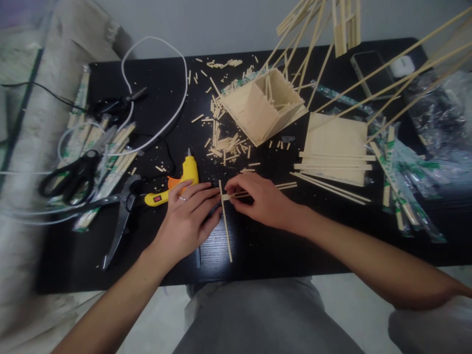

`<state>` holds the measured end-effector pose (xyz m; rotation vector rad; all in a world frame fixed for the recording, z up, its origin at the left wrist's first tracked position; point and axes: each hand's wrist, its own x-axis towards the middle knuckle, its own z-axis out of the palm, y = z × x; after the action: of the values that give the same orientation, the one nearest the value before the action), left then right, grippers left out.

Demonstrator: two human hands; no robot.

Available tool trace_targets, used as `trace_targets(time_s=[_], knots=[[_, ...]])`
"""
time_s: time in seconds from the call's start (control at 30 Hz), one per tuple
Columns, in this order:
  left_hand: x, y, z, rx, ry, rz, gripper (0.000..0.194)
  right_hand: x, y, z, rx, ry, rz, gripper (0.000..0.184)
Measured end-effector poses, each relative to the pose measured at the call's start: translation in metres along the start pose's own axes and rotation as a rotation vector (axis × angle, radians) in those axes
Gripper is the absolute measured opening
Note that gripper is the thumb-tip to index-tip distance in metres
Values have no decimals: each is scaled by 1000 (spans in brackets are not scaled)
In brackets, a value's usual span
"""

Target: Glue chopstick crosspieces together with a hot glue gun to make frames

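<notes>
Both my hands meet at the middle of a black table. My left hand, a ring on one finger, lies with fingers stretched out against a long upright bamboo stick. My right hand pinches the end of some thin bamboo sticks that lie crosswise and touch the long stick near its top. A yellow glue gun lies just beyond my left hand.
A half-built stick box stands at the back centre, with short stick offcuts scattered before it. A flat stick panel lies right. Black scissors, pliers, a white cable and wrapped chopsticks surround them. A phone lies far right.
</notes>
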<state>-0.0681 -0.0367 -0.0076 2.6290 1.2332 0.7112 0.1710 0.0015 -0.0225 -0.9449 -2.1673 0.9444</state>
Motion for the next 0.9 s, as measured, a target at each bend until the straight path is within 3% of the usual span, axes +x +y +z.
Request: trace_targets(time_s=[0.9], knots=[[2,0,0,2,-2,-9,17,2,-2,-2,12,9,4,13]])
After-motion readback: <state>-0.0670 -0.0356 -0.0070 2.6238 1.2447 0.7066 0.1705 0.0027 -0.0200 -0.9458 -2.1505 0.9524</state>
